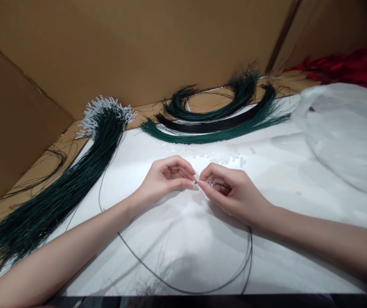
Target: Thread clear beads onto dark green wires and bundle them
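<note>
My left hand (169, 176) and my right hand (231, 188) meet fingertip to fingertip above the white sheet. Between the left thumb and forefinger is a small white bead (194, 182). The right thumb and fingers pinch a thin dark green wire (199, 293), which passes back through the palm and hangs in a wide loop below both hands. A few small white pieces show along the wire inside the right hand; the fingers partly hide them. Loose white beads (223, 156) lie scattered just beyond the hands.
A long bundle of green wires (84, 182) with white beaded ends (96, 112) lies at left. Curved bunches of dark green wire (209, 137) rest at the back. A clear plastic bag (347, 132) sits at right, red material (350, 66) behind it. Cardboard walls (158, 47) enclose the sheet.
</note>
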`<state>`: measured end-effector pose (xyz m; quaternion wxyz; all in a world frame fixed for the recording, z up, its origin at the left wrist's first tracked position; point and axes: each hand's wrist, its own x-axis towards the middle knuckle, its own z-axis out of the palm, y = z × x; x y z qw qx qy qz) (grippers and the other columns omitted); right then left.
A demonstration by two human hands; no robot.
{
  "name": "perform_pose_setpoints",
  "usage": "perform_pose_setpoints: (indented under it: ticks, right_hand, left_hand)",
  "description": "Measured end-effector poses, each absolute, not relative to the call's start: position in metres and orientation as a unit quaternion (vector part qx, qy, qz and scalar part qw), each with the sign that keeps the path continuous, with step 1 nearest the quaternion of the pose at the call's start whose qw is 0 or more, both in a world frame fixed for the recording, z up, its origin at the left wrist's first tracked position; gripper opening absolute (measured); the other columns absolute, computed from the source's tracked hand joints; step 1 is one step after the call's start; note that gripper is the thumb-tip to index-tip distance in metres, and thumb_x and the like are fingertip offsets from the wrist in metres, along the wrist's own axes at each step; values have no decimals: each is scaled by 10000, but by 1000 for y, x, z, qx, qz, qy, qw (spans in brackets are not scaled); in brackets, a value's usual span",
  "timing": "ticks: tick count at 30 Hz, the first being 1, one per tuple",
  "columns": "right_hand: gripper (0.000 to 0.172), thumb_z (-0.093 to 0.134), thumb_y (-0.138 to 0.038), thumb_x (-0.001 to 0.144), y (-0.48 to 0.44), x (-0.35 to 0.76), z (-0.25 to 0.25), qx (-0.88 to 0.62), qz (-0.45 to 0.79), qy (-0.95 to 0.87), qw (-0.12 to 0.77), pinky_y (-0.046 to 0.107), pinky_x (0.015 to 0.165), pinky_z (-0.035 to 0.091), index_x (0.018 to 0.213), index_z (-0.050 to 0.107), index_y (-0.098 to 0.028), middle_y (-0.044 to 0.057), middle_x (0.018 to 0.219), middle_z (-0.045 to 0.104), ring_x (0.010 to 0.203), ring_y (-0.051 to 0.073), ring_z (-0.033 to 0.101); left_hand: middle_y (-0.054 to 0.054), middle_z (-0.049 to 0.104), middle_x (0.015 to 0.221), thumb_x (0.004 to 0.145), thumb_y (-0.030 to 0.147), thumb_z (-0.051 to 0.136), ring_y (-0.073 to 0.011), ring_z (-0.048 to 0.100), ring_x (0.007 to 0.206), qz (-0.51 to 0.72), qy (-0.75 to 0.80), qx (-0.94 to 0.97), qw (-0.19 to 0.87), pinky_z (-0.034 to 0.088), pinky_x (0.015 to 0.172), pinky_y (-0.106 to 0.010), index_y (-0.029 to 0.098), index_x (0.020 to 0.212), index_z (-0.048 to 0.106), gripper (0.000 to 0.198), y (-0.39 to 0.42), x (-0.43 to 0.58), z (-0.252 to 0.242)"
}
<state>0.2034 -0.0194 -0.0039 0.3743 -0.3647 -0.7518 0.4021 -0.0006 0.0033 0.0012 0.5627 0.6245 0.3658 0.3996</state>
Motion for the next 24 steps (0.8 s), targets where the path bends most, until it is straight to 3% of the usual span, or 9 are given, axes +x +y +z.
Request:
perform_pose_setpoints:
  ticks: [24]
  right_hand:
    - [75, 549, -158, 888, -20, 203, -3, -366, 401, -756, 366, 214, 434, 245, 814, 544, -173, -56, 601, 431, 464, 54, 329]
  left_hand:
    - [-21, 712, 824, 713, 130, 799, -120, 676, 767, 403, 340, 674, 517, 546, 746, -224, 161, 882, 671, 214, 2, -1, -2]
